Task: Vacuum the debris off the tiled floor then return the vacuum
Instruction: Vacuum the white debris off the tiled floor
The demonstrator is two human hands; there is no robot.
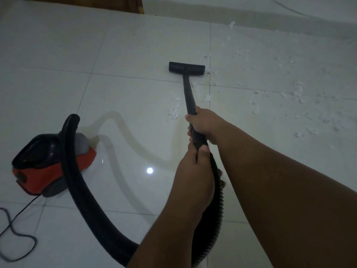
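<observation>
1. Both hands clamp the black rigid vacuum wand (188, 93): right hand (202, 124) forward, left hand (193, 163) at the hose joint.
2. Flat black floor nozzle (186, 68) sits on the glossy white tiled floor (58, 55); white shredded debris (289, 89) lies mostly to its right.
3. Sweep right in overlapping passes, nozzle flat.
4. Mind slack: the red-and-black canister vacuum (52, 165) trails at left.

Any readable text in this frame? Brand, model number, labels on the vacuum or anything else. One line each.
None readable.
Vacuum body: red and black casing, no legible brand or number; the picture is dim and soft.
Hose, wand and floor nozzle: plain black, no markings visible.
Tiled floor and white debris: no text.
</observation>
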